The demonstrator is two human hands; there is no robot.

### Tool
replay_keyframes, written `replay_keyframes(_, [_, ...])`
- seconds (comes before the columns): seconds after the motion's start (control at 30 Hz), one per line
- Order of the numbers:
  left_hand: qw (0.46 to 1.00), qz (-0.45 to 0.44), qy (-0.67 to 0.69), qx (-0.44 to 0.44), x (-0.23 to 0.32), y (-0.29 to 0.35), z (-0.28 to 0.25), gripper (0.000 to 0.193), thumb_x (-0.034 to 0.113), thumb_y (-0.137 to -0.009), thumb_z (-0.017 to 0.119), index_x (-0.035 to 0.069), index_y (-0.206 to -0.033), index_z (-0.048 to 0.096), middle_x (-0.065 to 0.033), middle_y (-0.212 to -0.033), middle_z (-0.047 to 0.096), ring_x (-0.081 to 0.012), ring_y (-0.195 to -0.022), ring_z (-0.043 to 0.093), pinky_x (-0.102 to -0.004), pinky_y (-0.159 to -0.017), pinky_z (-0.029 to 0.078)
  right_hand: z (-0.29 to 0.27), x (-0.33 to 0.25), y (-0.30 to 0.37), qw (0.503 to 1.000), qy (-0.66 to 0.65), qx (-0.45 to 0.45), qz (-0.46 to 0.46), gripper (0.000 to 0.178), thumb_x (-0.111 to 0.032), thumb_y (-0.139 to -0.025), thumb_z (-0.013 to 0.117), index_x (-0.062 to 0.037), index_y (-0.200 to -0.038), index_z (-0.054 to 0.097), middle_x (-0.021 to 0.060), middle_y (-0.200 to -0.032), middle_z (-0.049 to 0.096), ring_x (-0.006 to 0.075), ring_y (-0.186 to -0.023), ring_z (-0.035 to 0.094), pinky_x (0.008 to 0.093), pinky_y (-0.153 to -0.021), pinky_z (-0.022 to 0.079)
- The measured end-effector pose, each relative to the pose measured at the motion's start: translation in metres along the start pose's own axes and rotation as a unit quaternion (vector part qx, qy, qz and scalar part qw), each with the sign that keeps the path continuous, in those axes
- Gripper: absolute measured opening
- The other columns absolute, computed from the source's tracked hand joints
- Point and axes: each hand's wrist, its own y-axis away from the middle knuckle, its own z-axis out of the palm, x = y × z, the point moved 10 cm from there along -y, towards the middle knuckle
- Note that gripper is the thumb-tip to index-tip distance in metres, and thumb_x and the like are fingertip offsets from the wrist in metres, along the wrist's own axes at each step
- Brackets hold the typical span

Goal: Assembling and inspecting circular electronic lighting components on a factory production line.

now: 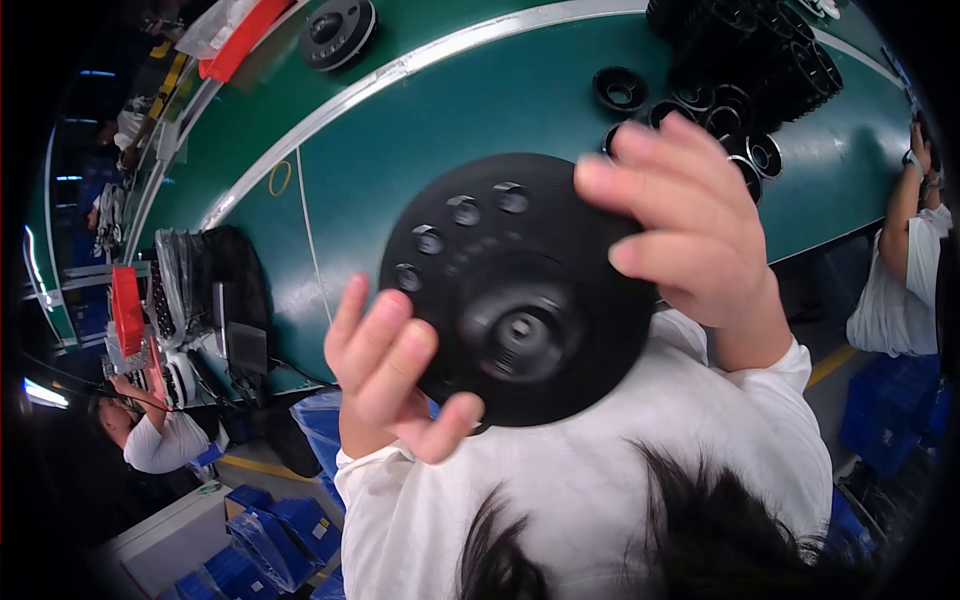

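Observation:
Close in front of me, above the green work table [370, 160], I hold a black round device [600, 330]. It has a curved row of several small round windows or buttons near its rim and a recessed dish with a small hub in the middle. My left hand [390, 350] grips its left edge, with the fingers spread along the rim and the thumb low. My right hand [690, 220] is at the upper right edge, its fingertips over the rim. Motion blurs both hands slightly. The underside of the device is hidden.
Stacked black rings [800, 65] and loose black rings [620, 90] lie at the far right. A similar round device [337, 32] sits beyond the metal rail [400, 65]. A yellow rubber band [280, 178] lies left. Co-workers [170, 440] are at both sides; blue bins [300, 525] stand lower left.

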Motion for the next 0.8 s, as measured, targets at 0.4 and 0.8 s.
replay_keyframes(0.4, [0.978,0.028,-0.208,-0.001,-0.040,-0.014,-0.026,0.031,0.023,-0.084,0.053,0.025,-0.113,0.043,-0.0150,-0.106,0.041,-0.0318,-0.101,0.046,-0.0570,-0.090,0.039,-0.049,-0.035,-0.019,0.574,-0.804,0.148,0.039,0.011,-0.009,-0.082,0.056,-0.0054,-0.075,0.064,0.0101,-0.077,0.062,0.0173,-0.060,0.055,0.0226,-0.056,0.041])
replay_keyframes(0.8, [0.954,0.050,-0.292,-0.043,-0.009,-0.026,-0.007,0.055,0.019,-0.075,0.066,0.033,-0.118,0.036,-0.0106,-0.110,0.039,-0.0263,-0.101,0.046,-0.0564,-0.088,0.041,-0.038,-0.030,-0.015,0.500,-0.856,0.075,0.109,0.006,-0.003,-0.080,0.058,-0.0039,-0.077,0.063,0.0157,-0.089,0.061,0.0191,-0.066,0.056,0.0229,-0.057,0.045])
